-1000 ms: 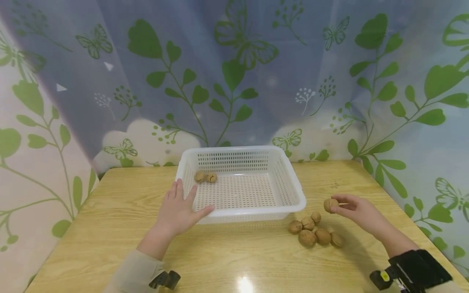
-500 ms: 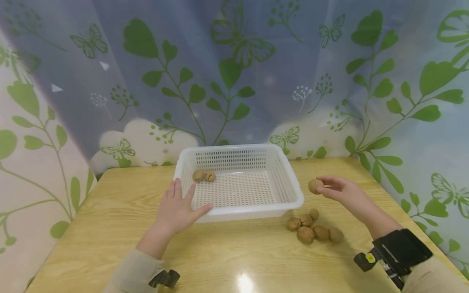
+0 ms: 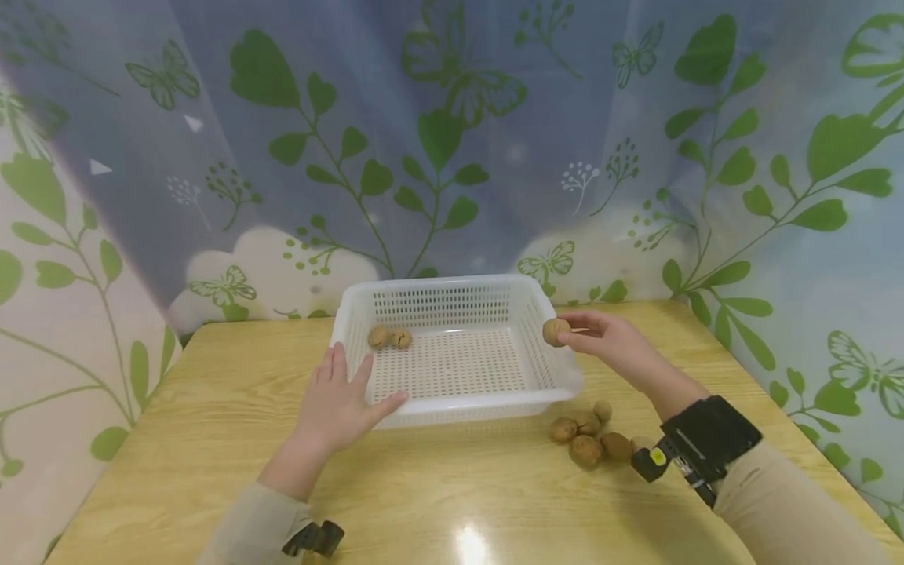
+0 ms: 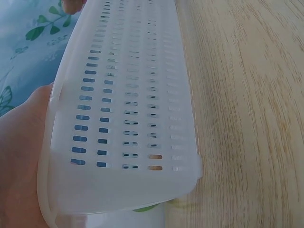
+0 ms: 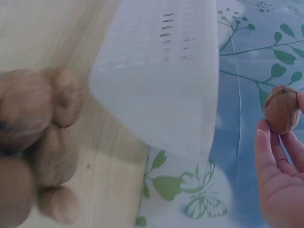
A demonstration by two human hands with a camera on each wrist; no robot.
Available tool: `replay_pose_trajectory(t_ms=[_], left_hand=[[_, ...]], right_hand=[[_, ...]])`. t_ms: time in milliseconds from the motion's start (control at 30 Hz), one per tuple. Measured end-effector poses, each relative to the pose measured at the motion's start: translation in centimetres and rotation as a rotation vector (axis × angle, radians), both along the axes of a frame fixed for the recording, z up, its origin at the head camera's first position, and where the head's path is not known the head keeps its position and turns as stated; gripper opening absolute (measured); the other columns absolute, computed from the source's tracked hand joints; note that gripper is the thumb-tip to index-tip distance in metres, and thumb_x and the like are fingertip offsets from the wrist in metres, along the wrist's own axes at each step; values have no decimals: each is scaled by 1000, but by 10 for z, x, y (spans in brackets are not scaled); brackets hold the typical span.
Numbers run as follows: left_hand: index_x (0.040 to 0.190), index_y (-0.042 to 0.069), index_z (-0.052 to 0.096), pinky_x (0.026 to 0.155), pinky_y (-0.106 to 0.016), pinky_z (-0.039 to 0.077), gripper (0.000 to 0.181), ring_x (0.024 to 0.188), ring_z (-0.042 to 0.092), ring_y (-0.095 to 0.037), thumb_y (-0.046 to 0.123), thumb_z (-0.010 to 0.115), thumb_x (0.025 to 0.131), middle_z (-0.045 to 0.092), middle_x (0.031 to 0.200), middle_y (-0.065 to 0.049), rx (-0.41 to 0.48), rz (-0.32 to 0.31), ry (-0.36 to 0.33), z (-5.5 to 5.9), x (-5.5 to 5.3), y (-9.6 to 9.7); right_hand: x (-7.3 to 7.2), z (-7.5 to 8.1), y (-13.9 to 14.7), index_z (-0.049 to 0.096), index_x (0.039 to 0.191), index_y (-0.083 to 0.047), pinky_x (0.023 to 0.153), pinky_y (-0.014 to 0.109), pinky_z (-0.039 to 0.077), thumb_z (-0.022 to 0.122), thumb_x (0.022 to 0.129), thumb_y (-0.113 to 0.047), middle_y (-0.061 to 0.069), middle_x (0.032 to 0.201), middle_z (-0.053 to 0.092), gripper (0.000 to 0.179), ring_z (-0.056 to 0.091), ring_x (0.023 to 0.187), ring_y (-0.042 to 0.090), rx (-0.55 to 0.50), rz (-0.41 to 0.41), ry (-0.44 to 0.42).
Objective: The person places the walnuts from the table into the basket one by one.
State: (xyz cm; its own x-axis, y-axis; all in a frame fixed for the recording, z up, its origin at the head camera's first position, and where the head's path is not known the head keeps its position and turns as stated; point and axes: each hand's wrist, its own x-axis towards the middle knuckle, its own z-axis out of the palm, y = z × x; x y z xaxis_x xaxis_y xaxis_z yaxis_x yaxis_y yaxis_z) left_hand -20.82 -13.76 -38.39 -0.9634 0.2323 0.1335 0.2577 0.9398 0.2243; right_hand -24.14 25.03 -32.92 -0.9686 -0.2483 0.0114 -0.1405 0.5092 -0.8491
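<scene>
A white perforated plastic basket [image 3: 466, 406] stands on the wooden table, with two walnuts [image 3: 390, 337] lying together in its left part. My left hand [image 3: 335, 404] rests on the basket's front left corner, fingers spread and straight. Between thumb and fingertips, my right hand [image 3: 610, 345] pinches a walnut [image 3: 555, 332] at the basket's right rim. In the right wrist view the same held walnut [image 5: 281, 110] appears raised above the rim's height. Several more walnuts [image 3: 586, 450] lie in a cluster on the table, in front of the basket's right corner; my right wrist partly covers one.
The light wooden table [image 3: 424, 494] reaches back to a blue curtain [image 3: 494, 157] printed with green leaves and butterflies. Each forearm wears a small black camera; the right one [image 3: 650, 463] passes over the walnut cluster.
My right hand has carried its walnut leftward and up, from beyond the cluster to the basket's right rim. The left hand has kept its place on the basket corner.
</scene>
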Motion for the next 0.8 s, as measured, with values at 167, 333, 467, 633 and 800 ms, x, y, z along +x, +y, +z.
replay_pose_trajectory(t_ms=[167,333,467,633,800], left_hand=[[143,1,34,107,-58,12,96,135,8,-49,76,34,83,8,146,-38,-5,13,-6,1,2,-2],[143,1,34,107,-58,12,96,135,7,-49,76,33,83,8,146,-38,2,5,-6,2,3,-2],[143,0,34,108,-57,11,96,135,8,-49,76,33,83,8,145,-38,-1,0,-3,3,2,-2],[143,1,34,109,-56,10,97,135,7,-49,77,31,82,7,145,-38,-14,-2,-17,2,1,-1],[143,1,34,109,-56,9,98,135,6,-49,78,30,82,7,145,-38,-6,-1,-17,2,0,0]], right_hand=[[-16,9,-20,48,134,-8,100,53,34,63,88,-41,16,135,47,58,45,122,35,27,45,-10],[-31,17,-39,48,134,-8,99,51,36,63,89,-38,16,133,48,56,47,121,34,49,84,-1],[-46,20,-53,48,133,-7,99,48,37,63,90,-32,14,131,49,53,48,120,31,15,111,-8],[-63,24,-70,50,133,-7,96,44,41,64,89,-30,13,130,52,51,48,119,29,42,138,-1],[-78,31,-90,52,130,-7,94,44,42,66,88,-29,12,127,53,50,47,118,28,44,154,-2]])
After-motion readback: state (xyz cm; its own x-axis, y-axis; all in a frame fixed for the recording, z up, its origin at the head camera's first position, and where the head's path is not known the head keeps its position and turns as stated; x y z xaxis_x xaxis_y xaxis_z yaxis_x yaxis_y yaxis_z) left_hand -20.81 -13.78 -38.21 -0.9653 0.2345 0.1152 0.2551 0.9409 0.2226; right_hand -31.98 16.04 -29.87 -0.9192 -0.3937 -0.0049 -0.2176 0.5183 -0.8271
